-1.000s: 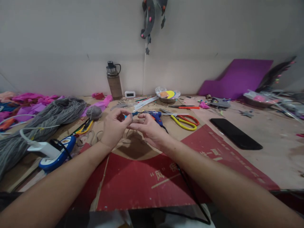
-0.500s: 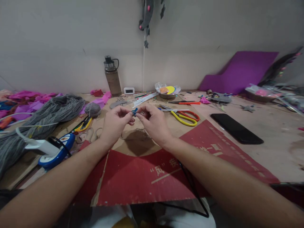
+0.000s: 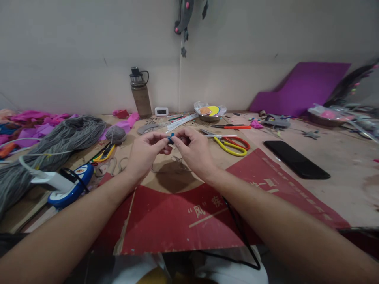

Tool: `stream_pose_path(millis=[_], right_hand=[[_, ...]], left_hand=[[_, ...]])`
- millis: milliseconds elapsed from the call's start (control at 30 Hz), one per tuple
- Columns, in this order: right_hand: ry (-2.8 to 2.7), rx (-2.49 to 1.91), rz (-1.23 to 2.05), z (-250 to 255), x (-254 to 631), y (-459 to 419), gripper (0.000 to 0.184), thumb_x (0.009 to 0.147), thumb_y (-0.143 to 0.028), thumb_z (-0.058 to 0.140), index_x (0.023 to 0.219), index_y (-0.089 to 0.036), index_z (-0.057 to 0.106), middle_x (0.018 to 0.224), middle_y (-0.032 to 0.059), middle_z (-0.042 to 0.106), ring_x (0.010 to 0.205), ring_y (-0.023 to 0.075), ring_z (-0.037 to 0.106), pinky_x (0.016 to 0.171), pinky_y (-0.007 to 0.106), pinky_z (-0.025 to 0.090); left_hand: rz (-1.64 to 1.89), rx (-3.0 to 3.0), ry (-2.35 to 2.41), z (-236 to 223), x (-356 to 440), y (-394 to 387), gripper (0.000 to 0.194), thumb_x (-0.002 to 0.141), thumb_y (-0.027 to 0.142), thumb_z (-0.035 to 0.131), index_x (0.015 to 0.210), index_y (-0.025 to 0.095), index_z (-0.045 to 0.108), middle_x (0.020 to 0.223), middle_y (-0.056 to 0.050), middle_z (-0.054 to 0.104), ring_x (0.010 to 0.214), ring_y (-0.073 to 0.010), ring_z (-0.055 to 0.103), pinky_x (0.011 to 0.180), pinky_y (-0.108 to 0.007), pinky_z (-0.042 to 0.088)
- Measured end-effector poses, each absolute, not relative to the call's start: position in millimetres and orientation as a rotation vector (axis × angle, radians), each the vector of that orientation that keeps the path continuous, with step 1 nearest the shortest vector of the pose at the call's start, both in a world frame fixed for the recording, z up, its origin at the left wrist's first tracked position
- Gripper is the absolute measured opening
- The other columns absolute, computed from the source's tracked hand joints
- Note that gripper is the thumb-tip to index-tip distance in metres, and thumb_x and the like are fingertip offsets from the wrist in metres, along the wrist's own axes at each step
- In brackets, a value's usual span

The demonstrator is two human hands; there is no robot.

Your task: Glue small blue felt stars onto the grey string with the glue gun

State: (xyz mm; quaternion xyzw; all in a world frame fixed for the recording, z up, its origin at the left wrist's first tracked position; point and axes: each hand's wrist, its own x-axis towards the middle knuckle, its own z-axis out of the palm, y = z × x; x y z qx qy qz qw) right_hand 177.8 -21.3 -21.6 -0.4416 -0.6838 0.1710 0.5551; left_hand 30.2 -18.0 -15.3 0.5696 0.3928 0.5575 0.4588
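Note:
Between my fingertips is a small blue piece (image 3: 170, 138), perhaps paper or fabric; its exact kind is too small to make out. My left hand (image 3: 148, 153) pinches it from the left, thumb and forefinger closed. From the right, my right hand (image 3: 194, 153) grips the same piece between thumb and fingers. A thin white stick (image 3: 217, 136) extends rightward from beside my right hand. Both hands are raised above the brown cardboard (image 3: 174, 185). Behind the right hand lie yellow-handled scissors (image 3: 229, 146) beside red-handled ones (image 3: 239, 142).
Grey yarn (image 3: 71, 138) and a blue power strip (image 3: 71, 189) with a white charger lie on the left. A bottle (image 3: 141, 94) and small clock (image 3: 161, 112) stand by the wall. A black phone (image 3: 296, 159) rests at right. A bowl (image 3: 209, 118) sits at the back.
Both hands have shifted very slightly, still pinching the blue piece, and less of it shows between the fingertips. The whole view has also moved a little. Other things lie where they were.

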Motion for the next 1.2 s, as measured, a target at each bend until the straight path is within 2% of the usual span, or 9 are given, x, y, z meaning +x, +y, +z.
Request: stream_pose_path(millis=[433, 1033, 1133, 1200], right_hand=[[-1.618, -1.079, 0.394, -18.8, 176.7, -24.7, 0.013, 0.082, -0.023, 0.060, 0.070, -0.019, 0.056, 0.064, -0.0032, 0.051, 0.061, 0.0110, 0.044, 0.062, 0.027, 0.035], [-1.590, -1.123, 0.472, -16.9, 177.0, -25.4, 0.015, 0.080, -0.026, 0.061, 0.068, -0.020, 0.054, 0.063, -0.0032, 0.051, 0.061, 0.0113, 0.043, 0.061, 0.027, 0.035], [-1.559, -1.111, 0.518, -17.8, 178.7, -23.6, 0.010, 0.078, -0.025, 0.063, 0.077, -0.020, 0.054, 0.066, -0.0043, 0.050, 0.062, 0.0111, 0.044, 0.061, 0.027, 0.035], [-1.519, -1.090, 0.582, -18.0, 180.8, -21.8, 0.020, 0.076, -0.024, 0.065, 0.094, -0.020, 0.055, 0.069, -0.0056, 0.048, 0.063, 0.0110, 0.045, 0.061, 0.026, 0.036]], left_hand=[[1.379, 1.368, 0.935, -17.2, 30.1, -15.7, 0.016, 0.074, 0.026, 0.075, 0.078, 0.013, 0.067, 0.066, -0.001, 0.066, 0.056, -0.0104, 0.062, 0.059, -0.025, 0.054], [1.308, 1.338, 0.898, -13.8, 32.2, -18.9, 0.017, 0.069, 0.025, 0.076, 0.077, 0.014, 0.065, 0.067, 0.000, 0.064, 0.058, -0.0112, 0.062, 0.063, -0.027, 0.054], [1.276, 1.332, 0.896, -13.4, 30.7, -18.1, 0.019, 0.069, 0.027, 0.076, 0.077, 0.015, 0.064, 0.067, 0.000, 0.064, 0.058, -0.0113, 0.062, 0.062, -0.027, 0.054], [1.253, 1.325, 0.878, -13.5, 29.5, -17.0, 0.019, 0.069, 0.027, 0.076, 0.077, 0.015, 0.064, 0.067, 0.000, 0.065, 0.057, -0.0111, 0.062, 0.062, -0.026, 0.054]])
